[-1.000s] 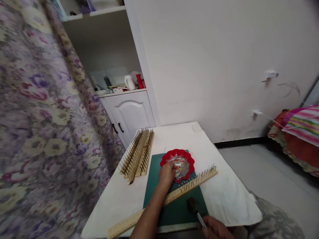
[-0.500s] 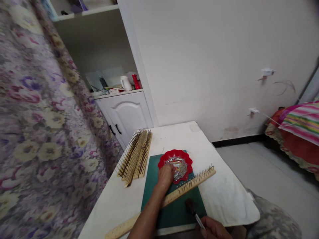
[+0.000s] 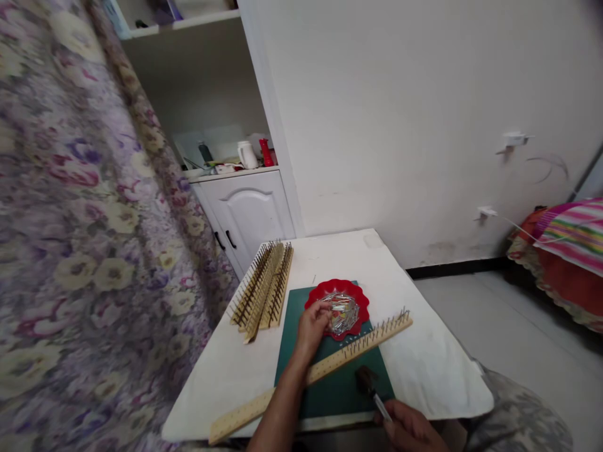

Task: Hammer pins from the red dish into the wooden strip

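Observation:
My left hand [image 3: 313, 326] is over the near left side of a scalloped red dish [image 3: 363, 307], its fingers bent and drawn together. Whatever they pinch is too small to make out. Loose silvery nails [image 3: 346, 317] fill the dish. My right hand [image 3: 409, 427] grips a hammer [image 3: 379, 402] by its handle, the dark head held low over a green mat [image 3: 325, 405]. Between my hands a pale wooden strip [image 3: 330, 364] lies slantwise across the mat, passing under my left forearm. Nails stand in its right part; its left part shows only small holes.
Several wooden strips [image 3: 266, 289] bristling with nails lie together at the table's left. One loose nail [image 3: 314, 278] rests beyond the mat on the white table [image 3: 226, 376]. A flowered curtain [image 3: 94, 251] hangs left; a white cabinet [image 3: 257, 207] stands behind.
My left hand has lifted slightly from the nails, and its fingertips now show over the dish. The hammer stays in my right hand. The whole view has shifted slightly.

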Demonstrator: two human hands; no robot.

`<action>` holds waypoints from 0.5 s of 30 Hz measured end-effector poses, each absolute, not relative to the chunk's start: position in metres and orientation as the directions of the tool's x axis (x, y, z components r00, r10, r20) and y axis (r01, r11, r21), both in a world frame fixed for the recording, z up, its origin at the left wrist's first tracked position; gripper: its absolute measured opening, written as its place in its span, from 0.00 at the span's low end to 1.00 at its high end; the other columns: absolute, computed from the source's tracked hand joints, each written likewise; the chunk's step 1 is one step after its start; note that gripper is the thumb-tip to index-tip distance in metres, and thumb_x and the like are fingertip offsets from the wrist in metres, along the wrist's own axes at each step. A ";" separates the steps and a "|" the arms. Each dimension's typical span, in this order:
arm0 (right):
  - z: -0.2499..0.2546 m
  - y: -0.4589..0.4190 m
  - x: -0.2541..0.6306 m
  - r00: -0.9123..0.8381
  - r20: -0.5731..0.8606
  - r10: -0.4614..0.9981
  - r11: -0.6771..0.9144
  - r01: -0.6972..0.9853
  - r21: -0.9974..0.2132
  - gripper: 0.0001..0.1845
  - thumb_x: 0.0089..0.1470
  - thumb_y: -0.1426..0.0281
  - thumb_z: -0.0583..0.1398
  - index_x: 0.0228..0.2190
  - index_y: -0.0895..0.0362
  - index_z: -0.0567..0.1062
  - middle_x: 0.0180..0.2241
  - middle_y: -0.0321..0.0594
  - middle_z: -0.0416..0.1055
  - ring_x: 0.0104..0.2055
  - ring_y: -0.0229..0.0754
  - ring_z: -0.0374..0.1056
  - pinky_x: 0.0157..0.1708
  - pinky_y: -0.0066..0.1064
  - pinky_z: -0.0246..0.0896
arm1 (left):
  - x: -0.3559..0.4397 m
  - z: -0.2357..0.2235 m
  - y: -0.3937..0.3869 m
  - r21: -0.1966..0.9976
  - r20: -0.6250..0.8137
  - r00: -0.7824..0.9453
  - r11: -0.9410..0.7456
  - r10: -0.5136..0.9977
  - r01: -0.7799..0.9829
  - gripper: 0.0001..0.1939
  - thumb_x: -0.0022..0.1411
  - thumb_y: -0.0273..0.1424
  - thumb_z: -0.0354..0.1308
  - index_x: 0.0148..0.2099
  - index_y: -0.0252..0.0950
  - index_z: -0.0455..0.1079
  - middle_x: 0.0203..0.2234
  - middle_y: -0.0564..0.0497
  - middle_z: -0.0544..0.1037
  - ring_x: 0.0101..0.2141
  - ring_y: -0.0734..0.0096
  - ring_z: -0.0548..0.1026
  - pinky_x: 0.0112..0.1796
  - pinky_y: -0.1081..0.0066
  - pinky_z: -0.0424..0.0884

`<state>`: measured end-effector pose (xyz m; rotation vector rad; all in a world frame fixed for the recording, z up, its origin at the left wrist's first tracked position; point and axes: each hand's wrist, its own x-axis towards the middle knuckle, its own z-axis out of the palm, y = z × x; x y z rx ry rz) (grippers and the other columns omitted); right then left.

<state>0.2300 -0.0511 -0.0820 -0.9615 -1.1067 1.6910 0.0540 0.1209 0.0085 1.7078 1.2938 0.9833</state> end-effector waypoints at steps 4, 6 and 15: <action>-0.073 -0.055 0.229 -0.323 -0.169 0.931 -0.257 -0.251 -0.933 0.25 0.45 0.45 0.57 0.29 0.55 0.64 0.11 0.23 0.58 0.11 0.28 0.46 0.13 0.21 0.34 | 0.049 0.012 0.094 0.999 0.019 0.144 -0.024 0.989 0.031 0.13 0.50 0.37 0.59 0.34 0.34 0.66 0.19 0.55 0.73 0.21 0.75 0.72 0.24 0.78 0.65; -0.069 -0.058 0.228 -0.306 -0.168 0.937 -0.254 -0.268 -0.929 0.24 0.44 0.46 0.59 0.28 0.54 0.64 0.11 0.22 0.56 0.10 0.27 0.45 0.12 0.21 0.34 | 0.046 0.012 0.075 0.986 -0.056 0.144 0.077 0.988 -0.145 0.13 0.48 0.37 0.62 0.32 0.34 0.66 0.20 0.53 0.75 0.22 0.75 0.73 0.24 0.78 0.66; -0.048 -0.067 0.226 -0.088 -0.074 0.993 -0.096 -0.289 -0.952 0.22 0.42 0.51 0.63 0.31 0.54 0.67 0.20 0.30 0.64 0.20 0.34 0.61 0.20 0.25 0.52 | 0.064 -0.026 -0.019 0.775 -0.307 0.286 0.413 0.908 -0.479 0.13 0.46 0.33 0.67 0.29 0.34 0.66 0.17 0.56 0.73 0.19 0.77 0.71 0.21 0.79 0.63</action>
